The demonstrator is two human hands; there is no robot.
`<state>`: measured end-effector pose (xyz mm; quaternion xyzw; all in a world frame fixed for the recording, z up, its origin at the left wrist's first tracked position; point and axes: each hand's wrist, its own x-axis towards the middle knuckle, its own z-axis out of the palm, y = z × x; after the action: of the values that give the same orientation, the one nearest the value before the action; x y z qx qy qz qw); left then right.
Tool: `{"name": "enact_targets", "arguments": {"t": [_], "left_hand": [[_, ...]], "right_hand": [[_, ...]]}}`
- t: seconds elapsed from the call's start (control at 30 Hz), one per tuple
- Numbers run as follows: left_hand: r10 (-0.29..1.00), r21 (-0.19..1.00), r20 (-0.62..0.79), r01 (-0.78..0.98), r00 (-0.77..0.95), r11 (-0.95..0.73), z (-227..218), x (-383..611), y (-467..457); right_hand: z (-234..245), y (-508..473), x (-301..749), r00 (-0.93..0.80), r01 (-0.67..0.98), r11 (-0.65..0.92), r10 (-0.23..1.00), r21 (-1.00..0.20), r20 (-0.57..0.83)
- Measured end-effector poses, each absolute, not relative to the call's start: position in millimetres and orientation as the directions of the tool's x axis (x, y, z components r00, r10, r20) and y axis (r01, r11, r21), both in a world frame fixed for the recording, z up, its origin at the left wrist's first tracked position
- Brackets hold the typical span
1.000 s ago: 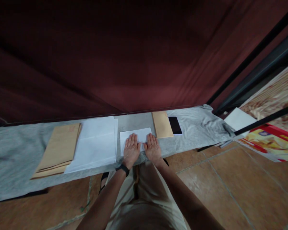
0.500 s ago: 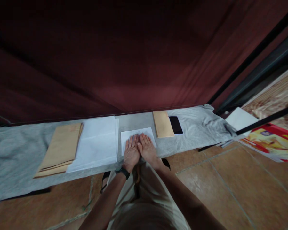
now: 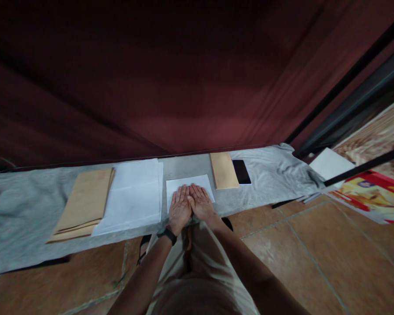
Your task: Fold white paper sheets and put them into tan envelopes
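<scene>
A small white piece of paper, perhaps a folded sheet, lies flat on the grey cloth in front of me. My left hand presses on it with the palm down and fingers stretched out. Beside it, my right hand lies flat on the same paper, its thumb against the left hand. The hands cover the paper's near middle. To the left is a pile of larger white sheets; brown paper envelopes overlap its left side. A tan envelope lies to the right.
A dark-screened phone touches the tan envelope's right side. The grey cloth covers a long narrow surface below a dark red curtain. At right are black metal bars and a red and yellow box. Tiled floor shows in front.
Both hands have stayed flat on the white paper, with hardly any movement. The whole view has shifted very slightly.
</scene>
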<state>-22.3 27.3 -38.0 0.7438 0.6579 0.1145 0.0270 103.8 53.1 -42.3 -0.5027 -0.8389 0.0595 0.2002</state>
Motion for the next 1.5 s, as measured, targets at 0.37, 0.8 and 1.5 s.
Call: {"name": "enact_targets", "arguments": {"t": [0.37, 0.8, 1.5], "left_hand": [[0.985, 0.204, 0.169, 0.977, 0.023, -0.058, -41, -34, 22], [0.968, 0.23, 0.238, 0.973, -0.08, 0.023, -43, -40, 10], [0.964, 0.245, 0.237, 0.952, 0.124, -0.183, -38, -21, 24]], "right_hand": [[-50, 54, 114, -0.389, 0.837, 0.477, 0.863, -0.267, 0.323], [-55, 40, 140, -0.325, 0.874, 0.422, 0.877, -0.242, 0.355], [-35, 58, 139, -0.464, 0.775, 0.545, 0.835, -0.322, 0.296]]}}
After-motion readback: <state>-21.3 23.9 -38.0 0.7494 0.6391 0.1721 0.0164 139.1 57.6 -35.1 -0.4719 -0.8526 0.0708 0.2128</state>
